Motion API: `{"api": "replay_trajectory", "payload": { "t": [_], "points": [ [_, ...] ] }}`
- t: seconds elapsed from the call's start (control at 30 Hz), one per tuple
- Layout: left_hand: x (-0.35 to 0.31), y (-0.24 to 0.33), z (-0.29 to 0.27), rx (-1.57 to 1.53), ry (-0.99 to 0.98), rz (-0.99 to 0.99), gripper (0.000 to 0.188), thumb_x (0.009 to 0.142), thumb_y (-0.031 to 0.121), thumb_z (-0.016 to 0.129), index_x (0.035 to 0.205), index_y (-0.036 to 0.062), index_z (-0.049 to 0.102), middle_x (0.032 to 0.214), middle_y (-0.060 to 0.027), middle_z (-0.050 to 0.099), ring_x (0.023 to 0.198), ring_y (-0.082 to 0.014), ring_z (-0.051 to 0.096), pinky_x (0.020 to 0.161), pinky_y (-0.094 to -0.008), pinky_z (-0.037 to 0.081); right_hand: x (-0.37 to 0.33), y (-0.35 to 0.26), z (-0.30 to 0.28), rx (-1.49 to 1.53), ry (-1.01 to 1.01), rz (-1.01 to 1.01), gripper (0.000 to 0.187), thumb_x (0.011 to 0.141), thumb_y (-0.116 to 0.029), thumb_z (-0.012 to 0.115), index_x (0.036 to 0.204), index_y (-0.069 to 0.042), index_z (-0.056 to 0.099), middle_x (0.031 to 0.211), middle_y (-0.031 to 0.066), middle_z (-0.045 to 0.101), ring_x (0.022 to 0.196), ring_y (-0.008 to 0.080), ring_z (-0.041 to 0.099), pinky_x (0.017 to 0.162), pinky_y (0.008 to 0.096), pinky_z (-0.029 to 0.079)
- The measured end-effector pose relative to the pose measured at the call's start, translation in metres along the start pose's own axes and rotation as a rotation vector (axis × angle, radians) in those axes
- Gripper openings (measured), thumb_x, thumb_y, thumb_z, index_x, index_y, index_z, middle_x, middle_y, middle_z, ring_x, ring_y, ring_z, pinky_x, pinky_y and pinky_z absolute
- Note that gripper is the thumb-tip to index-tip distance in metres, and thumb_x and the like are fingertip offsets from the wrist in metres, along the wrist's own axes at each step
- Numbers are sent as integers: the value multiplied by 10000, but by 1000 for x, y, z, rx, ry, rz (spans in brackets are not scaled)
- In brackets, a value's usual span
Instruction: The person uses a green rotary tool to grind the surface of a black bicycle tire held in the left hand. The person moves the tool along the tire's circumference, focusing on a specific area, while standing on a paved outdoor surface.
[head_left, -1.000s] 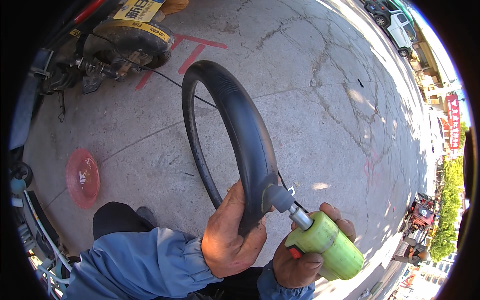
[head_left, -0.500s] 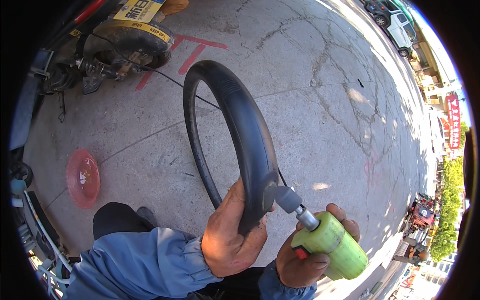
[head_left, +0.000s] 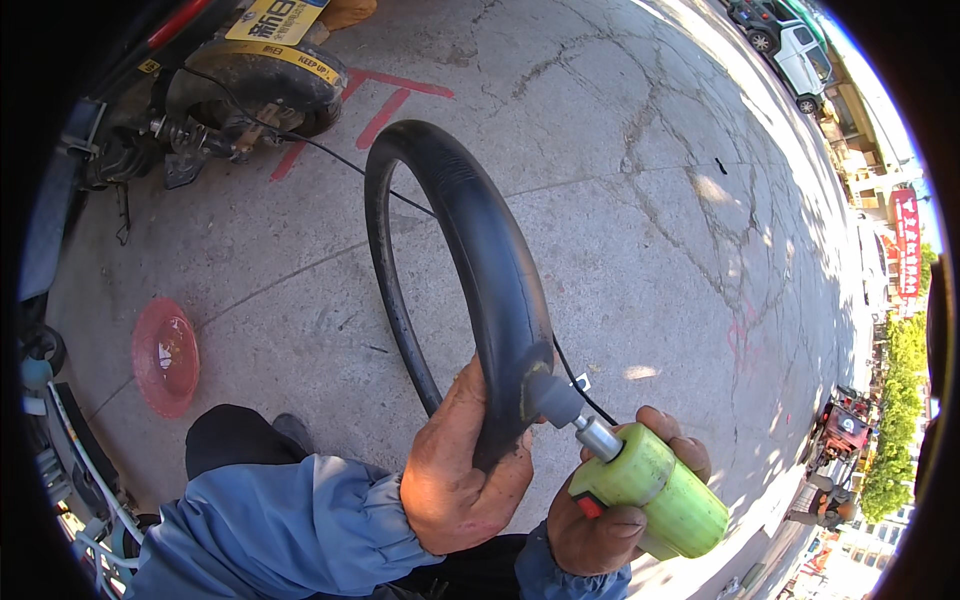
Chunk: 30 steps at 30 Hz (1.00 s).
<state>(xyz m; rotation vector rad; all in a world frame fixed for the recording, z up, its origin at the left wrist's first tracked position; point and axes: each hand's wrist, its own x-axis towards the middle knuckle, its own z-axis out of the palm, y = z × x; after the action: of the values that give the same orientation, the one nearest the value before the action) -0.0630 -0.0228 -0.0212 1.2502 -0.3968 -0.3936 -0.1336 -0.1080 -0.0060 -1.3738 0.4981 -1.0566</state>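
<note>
Black tube [head_left: 492, 250] in left grip [head_left: 456, 482]

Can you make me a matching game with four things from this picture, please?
Things:
1. black inner tube
2. green power tool
3. pink basin
4. white car

Places:
A. gripped by the right hand
B. far off, at the top right
C. held in the left hand
D. near the picture's left edge

Pairs: 1-C, 2-A, 3-D, 4-B.
</note>
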Motion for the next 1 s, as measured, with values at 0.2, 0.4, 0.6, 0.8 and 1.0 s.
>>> {"api": "replay_trajectory", "payload": {
  "t": [0.2, 0.4, 0.6, 0.8, 1.0],
  "points": [
    [-2, 0, -5, 62, -59, -49, 558, 922, -45, 453, 1449, -37, 272, 1355, -182, 517, 1074, -126, 539, 959, -284, 429, -1, 0, 4, -9, 24, 8, 788, 732, -376, 856, 1255, -75, 350, 1198, 210, 568, 922, 229, 622, 812, 340, 535],
    [-2, -1, -5, 6, -66, -56, 561, 924, -33, 465, 1448, -49, 265, 1356, -187, 514, 1090, -129, 535, 969, -290, 428, -1, 0, 3, -6, 37, 38, 811, 719, -386, 863, 1260, -72, 347, 1203, 209, 563, 925, 228, 625, 810, 346, 541],
    [-2, -2, -10, 76, -97, -76, 565, 929, -25, 471, 1452, -60, 259, 1371, -194, 505, 1094, -132, 534, 983, -294, 416, -3, -3, 4, -28, 20, 31, 820, 725, -391, 857, 1271, -65, 340, 1204, 218, 561, 895, 224, 626, 803, 348, 542],
    [4, -1, -3, 61, -51, 81, 626, 846, -159, 425, 1453, -34, 334, 1127, -131, 526, 954, -159, 527, 844, -287, 441, 3, -2, 4, -6, 46, 11, 816, 725, -382, 859, 1267, -58, 342, 1205, 223, 562, 881, 225, 630, 809, 350, 541],
    [-2, -1, -9, 59, -113, -53, 565, 929, -36, 481, 1454, -40, 272, 1361, -184, 517, 1070, -132, 552, 950, -293, 449, 0, 1, 3, 13, 21, 16, 796, 730, -357, 859, 1256, -53, 344, 1199, 228, 568, 917, 232, 641, 812, 331, 544]
  ]
}}
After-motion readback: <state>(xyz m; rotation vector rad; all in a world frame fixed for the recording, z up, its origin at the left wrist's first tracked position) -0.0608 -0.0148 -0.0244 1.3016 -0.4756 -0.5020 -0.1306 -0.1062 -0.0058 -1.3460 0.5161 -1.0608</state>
